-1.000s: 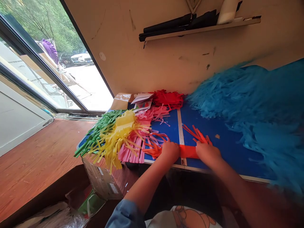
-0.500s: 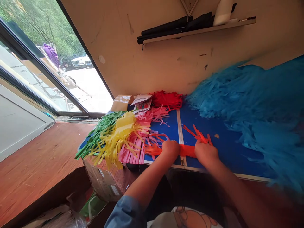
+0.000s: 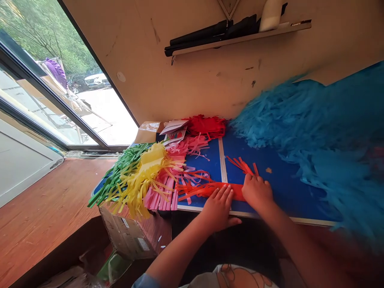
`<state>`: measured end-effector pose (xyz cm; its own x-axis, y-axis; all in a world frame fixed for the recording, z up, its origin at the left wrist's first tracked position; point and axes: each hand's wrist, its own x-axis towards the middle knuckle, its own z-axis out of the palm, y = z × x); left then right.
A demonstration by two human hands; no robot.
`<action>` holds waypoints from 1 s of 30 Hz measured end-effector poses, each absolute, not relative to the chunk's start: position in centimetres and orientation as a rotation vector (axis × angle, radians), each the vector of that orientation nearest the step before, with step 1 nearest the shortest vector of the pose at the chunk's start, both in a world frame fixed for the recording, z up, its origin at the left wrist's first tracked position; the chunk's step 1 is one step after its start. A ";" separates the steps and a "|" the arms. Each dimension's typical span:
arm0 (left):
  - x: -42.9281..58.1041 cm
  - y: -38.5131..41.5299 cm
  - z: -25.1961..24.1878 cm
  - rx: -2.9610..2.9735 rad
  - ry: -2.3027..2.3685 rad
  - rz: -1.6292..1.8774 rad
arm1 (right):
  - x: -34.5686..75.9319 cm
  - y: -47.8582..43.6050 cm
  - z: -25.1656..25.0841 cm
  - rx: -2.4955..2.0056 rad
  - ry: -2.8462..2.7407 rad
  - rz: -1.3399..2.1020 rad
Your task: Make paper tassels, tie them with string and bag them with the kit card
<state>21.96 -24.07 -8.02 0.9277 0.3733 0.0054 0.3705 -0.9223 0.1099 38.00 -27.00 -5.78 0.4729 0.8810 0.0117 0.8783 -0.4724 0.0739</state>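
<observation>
A red-orange fringed paper strip lies across the front of the blue table, with cut tassels at both ends. My left hand rests on its middle, fingers stretched out and thumb apart. At the strip's right part my right hand is closed round it, and loose tassels stick up beyond the fingers. Pink fringe lies just left of the strip, partly under its tassels. Beside that are yellow fringe and green fringe.
Blue fringe is heaped at the right. Red fringe, papers and a brown envelope lie along the wall. An open cardboard box stands below at the left. A shelf holds black rolled items.
My left hand has let go of the strip and opened flat on it. The strip now lies lower against the table. My right hand keeps its hold. The view has shifted slightly.
</observation>
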 end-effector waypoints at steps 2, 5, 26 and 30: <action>20.7 -23.1 -7.7 2.957 0.596 0.004 | 38.0 -27.0 -5.7 2.642 1.600 0.070; 18.5 -21.4 -6.6 2.917 0.755 -0.084 | 37.9 -26.9 -5.5 2.645 1.612 0.056; 20.6 -21.1 -6.4 2.906 0.396 -0.045 | 38.4 -27.5 -5.7 2.688 1.666 0.206; 20.2 -21.1 -6.4 2.881 0.403 0.018 | 37.5 -28.1 -6.2 2.726 1.921 0.497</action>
